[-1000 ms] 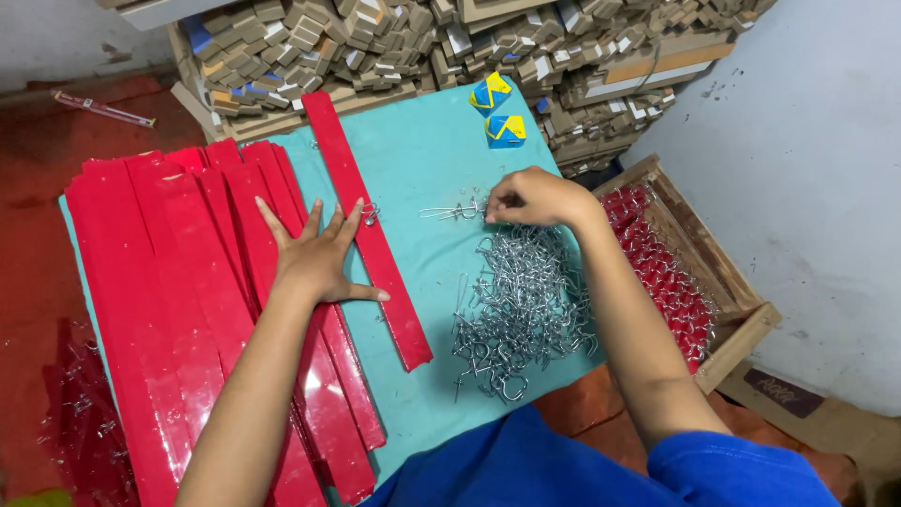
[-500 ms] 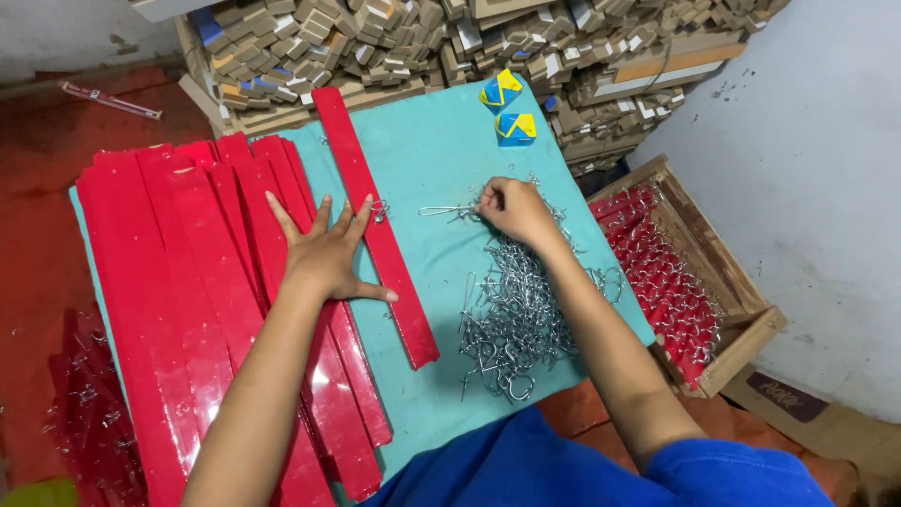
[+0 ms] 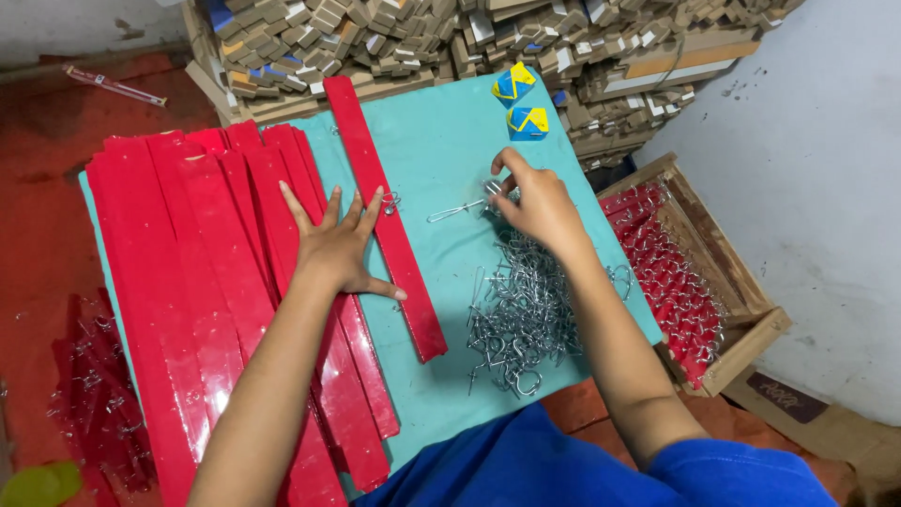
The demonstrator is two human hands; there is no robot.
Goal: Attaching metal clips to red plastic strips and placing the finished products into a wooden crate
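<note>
- while the left hand (image 3: pixel 340 246) lies flat with fingers spread wide, palm down, it presses on the red strips (image 3: pixel 202 272) stacked across the left half of a teal-covered table (image 3: pixel 441 131).
- one single red strip (image 3: pixel 383 216) lies apart from the stack, running lengthwise just beside the left fingertips, with a small wire hook (image 3: pixel 390 201) at its edge.
- the right hand (image 3: pixel 537 205) pinches a thin wire hook (image 3: pixel 462 210) between thumb and fingertips, at the far end of a tangled pile of silver wire hooks (image 3: pixel 526 314).
- judging by looks, the hooks are light, stiff and springy, likely to snag on each other; the straight shank seems the cleanest place to grip.
- the strips look flat, glossy and probably slippery, best held down flat or taken by the long edges.
- a wooden crate (image 3: pixel 741 310) to the right holds red pieces fitted with hooks.
- two blue and yellow boxes (image 3: pixel 522 103) sit at the table's far edge, before stacked wooden blocks (image 3: pixel 422 38).
</note>
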